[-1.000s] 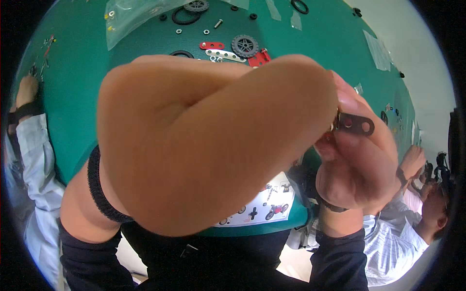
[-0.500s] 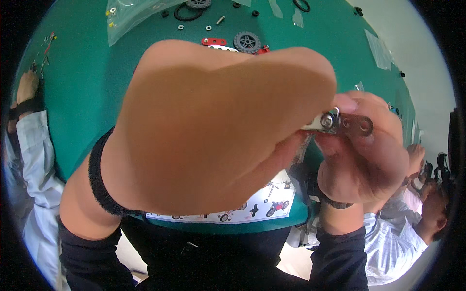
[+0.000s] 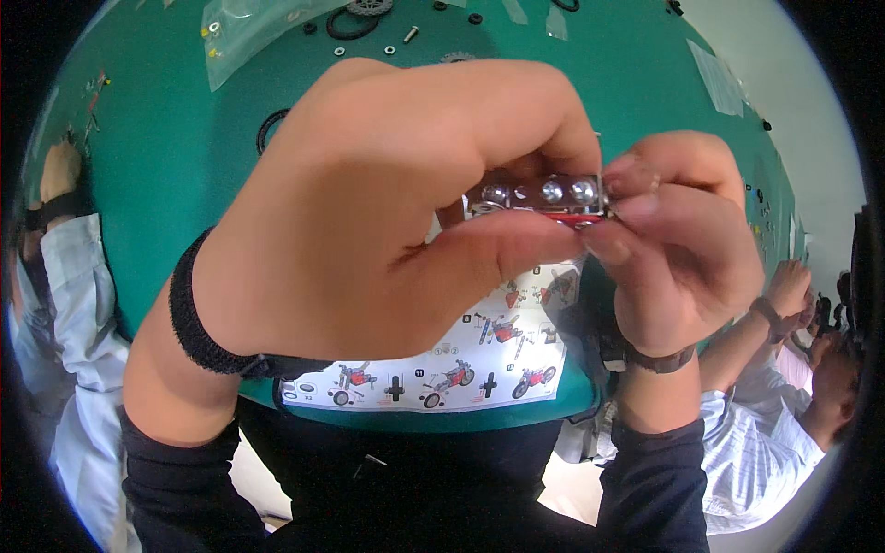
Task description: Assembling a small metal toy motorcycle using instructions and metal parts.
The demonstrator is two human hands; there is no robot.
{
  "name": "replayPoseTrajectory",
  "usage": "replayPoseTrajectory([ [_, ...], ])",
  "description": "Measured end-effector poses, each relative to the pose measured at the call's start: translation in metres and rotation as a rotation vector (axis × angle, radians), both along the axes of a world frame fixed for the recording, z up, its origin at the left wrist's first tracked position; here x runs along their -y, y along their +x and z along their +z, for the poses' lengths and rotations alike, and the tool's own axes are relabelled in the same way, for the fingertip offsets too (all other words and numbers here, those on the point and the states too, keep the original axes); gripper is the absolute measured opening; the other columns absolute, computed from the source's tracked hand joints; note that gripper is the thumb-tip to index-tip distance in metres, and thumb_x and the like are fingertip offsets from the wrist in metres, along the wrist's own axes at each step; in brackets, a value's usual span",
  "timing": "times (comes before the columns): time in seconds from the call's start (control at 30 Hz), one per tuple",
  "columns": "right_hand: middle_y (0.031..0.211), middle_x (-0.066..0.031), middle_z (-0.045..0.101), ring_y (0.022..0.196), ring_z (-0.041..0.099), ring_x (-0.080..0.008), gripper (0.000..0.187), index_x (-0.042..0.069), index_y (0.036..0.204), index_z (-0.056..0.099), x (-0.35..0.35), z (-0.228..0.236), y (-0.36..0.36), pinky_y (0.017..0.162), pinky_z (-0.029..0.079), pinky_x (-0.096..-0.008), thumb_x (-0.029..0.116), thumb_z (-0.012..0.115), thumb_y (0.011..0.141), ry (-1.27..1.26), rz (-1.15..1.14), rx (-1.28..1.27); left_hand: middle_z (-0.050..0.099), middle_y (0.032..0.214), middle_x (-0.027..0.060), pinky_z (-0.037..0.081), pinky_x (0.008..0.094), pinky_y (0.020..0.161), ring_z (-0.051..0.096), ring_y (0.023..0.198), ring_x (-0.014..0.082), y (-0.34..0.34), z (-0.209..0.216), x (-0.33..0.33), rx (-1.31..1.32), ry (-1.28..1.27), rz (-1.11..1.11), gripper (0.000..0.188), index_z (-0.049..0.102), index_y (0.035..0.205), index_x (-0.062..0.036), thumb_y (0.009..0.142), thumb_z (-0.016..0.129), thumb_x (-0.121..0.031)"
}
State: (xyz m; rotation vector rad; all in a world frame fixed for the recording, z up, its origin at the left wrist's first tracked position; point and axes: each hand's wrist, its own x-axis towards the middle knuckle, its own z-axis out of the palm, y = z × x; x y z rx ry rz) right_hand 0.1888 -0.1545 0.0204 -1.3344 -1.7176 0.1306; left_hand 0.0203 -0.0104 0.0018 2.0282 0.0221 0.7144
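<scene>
My left hand [image 3: 387, 203] is closed round a small metal toy-model assembly [image 3: 539, 194], thumb below and bent fingers above. Shiny round bolt heads or nuts line its face, and a red part shows along the lower edge. At the right end of this assembly, my right hand [image 3: 687, 230] has its thumb and fingers pinched together. Its fingertips touch the end; any small piece between them is too hidden to name. Below the hands lies a white instruction sheet [image 3: 442, 369] with motorcycle drawings, partly covered by my left hand.
On the green table [image 3: 184, 157] lie a clear plastic bag [image 3: 244, 41], a black rubber ring [image 3: 353, 25], a grey wheel [image 3: 371, 5], a bolt [image 3: 410, 35] and nuts [image 3: 390, 50]. Other people's arms show at the left sleeve [image 3: 78, 267] and right hand [image 3: 789, 288].
The assembly has turned, so its row of bolt heads shows, and it sits further left. The holed strip at my right fingers is out of sight. My left hand has rolled, uncovering more of the sheet.
</scene>
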Motion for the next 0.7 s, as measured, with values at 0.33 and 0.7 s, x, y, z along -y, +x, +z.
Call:
replayPoseTrajectory([
  [0.33,0.099,-0.0166,0.062,0.089,0.06,-0.0223,0.015,0.0,0.093,0.066,-0.004,-0.005,0.001,0.076,0.05,-0.0308,0.008,0.074,0.084,-0.034,0.004,-0.106,0.065,0.091,0.0074,0.055,0.025,0.075,0.067,0.082,0.0126,0.0,-0.004,0.001,-0.09,-0.167,-0.076,0.027,0.061,0.104,0.0032,0.086,0.075,-0.012],
  [0.7,0.109,-0.0228,0.064,0.097,0.063,-0.0264,0.027,-0.002,0.111,0.062,-0.005,-0.006,0.0,0.078,0.05,-0.0314,0.02,0.063,0.096,0.049,0.059,-0.201,0.069,0.079,0.017,0.051,0.0248,0.047,0.07,0.058,0.0224,0.0,0.01,0.002,-0.289,-0.909,-0.302,0.049,0.056,0.116,0.0053,0.09,0.062,-0.036],
])
